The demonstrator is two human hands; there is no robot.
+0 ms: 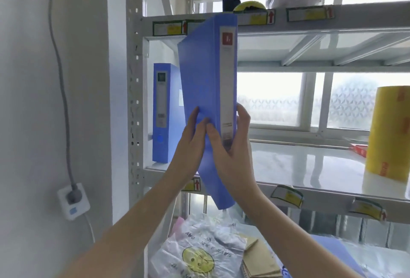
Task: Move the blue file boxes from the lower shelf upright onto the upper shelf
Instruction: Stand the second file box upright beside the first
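Blue file box (206,91) in both hands' grip.

Pale wall (28,100) at left, grey cable (58,73) running down to white socket (73,200); grey metal shelving rack (134,91) with perforated upright; frosted patterned window (270,98) behind, bright daylight through

On the crumpled white plastic bag (199,249) on the lower shelf, a yellow smiley face is printed with upside-down lettering, of which "DAY" can be read. Red upward arrows are shown on the yellow-and-white shelf-edge labels (169,28); their text is blurred.
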